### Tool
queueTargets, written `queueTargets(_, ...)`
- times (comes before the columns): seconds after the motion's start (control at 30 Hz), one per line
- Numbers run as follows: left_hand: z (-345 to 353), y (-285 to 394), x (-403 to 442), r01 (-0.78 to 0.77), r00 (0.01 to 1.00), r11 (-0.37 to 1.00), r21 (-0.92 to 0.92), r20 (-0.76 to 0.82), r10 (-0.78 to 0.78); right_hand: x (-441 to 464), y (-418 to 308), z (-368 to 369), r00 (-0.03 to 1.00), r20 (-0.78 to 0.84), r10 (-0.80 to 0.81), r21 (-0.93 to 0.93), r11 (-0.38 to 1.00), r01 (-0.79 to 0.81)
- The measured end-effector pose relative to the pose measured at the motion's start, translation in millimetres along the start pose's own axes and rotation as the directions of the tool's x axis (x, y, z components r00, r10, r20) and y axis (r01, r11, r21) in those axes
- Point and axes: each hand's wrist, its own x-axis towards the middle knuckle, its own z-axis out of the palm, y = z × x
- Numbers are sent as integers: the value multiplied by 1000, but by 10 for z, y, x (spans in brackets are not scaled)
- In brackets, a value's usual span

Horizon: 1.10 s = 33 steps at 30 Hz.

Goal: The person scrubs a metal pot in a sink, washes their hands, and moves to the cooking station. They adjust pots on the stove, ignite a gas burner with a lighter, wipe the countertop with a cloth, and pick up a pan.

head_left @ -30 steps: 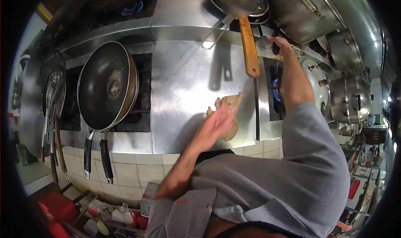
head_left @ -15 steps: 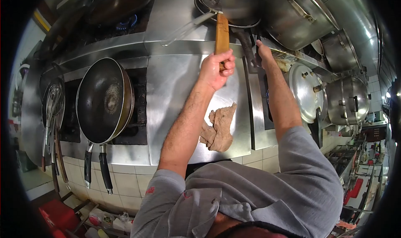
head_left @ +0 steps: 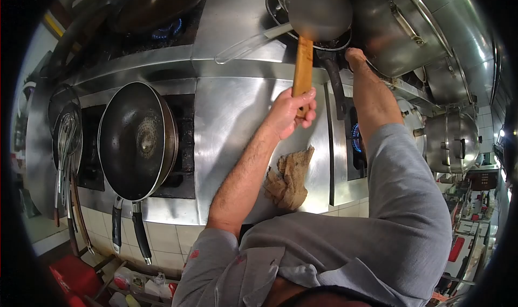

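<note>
My left hand (head_left: pixel 294 112) is closed around the flat wooden handle of a utensil with a round grey head (head_left: pixel 319 13). The head is blurred, and I cannot tell whether it is mesh or solid. It hangs over a dark pan (head_left: pixel 333 72) whose handle points toward me. A wire-handled strainer (head_left: pixel 253 44) lies partly behind the head. My right hand (head_left: pixel 356 58) is beside the large steel pot (head_left: pixel 391 35), with its fingers mostly hidden. A crumpled brown cloth (head_left: pixel 291 180) rests on the steel counter (head_left: pixel 232 134) below my left hand.
Two stacked woks (head_left: pixel 132 140) sit on the left burner, handles toward me. Several whisks and ladles (head_left: pixel 67 129) hang at far left. Blue flames burn at the back-left burner (head_left: pixel 167 31) and beside my right arm (head_left: pixel 356 137). More steel pots (head_left: pixel 445 140) stand at right.
The wooden-handled utensil and my left hand now appear lower and to the right, its round head in fuller view. My right hand has shifted right, away from the pan's handle. The camera view has shifted slightly.
</note>
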Motion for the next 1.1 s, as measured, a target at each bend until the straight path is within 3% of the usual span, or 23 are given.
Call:
queueTargets(0.1,-6,-196,0,-32,989,997,-70,144,42,-562,-127,-309,1000,10,-16,6,1000,16)
queueTargets(0.17,16,-348,29,-98,972,873,-477,143,188,-767,-155,-402,1000,6,-17,-7,1000,17)
queueTargets(0.2,-61,-512,132,-101,990,852,-514,36,139,-815,-172,-424,1000,7,-24,-20,1000,24)
queueTargets(0.23,-24,-629,200,-103,989,852,-514,38,142,-834,-188,-436,1000,4,-26,-19,999,26)
queueTargets(0.3,78,-846,290,-93,995,961,-260,-49,83,-863,-187,-438,995,19,-103,-158,982,105)
queueTargets(0.33,266,-707,207,-30,997,942,-335,56,51,-700,-149,-347,995,20,-101,-162,981,103)
queueTargets(0.43,279,-736,373,-13,999,966,-259,35,23,-392,-34,-134,995,-29,-92,-81,993,89)
queueTargets(0.47,293,-744,420,-32,998,946,-322,-66,11,-413,-3,-102,991,-81,-103,-5,995,103)
queueTargets(0.5,266,-706,452,-54,996,969,-240,-89,33,-574,34,-120,985,-136,-103,74,991,113)
queueTargets(0.57,226,-591,395,-80,994,986,-149,-82,68,-988,193,-151,990,21,-139,555,825,104)
queueTargets(0.63,96,-513,355,-82,996,994,-73,-45,79,-1567,358,-244,987,111,-120,727,687,2)
queueTargets(0.7,52,-453,296,-115,991,993,-38,-73,112,-2091,579,-230,981,118,-153,737,675,16)
queueTargets(0.77,23,-436,263,-115,992,993,-7,-55,114,-2680,768,-209,986,19,-168,834,547,77)
queueTargets(0.9,-20,-512,254,-95,995,993,63,15,95,-3441,1168,-131,982,-41,-186,808,572,142)
queueTargets(0.97,49,-592,209,-216,975,974,64,-44,219,-3724,1291,-100,981,-33,-191,843,523,130)
queueTargets(1.03,91,-764,-34,-174,983,984,33,-49,175,-3903,1368,50,916,-263,-304,819,432,378)
queueTargets(1.1,144,-1008,-394,-9,1000,997,-79,-20,7,-4139,1389,129,829,-401,-390,707,443,551)
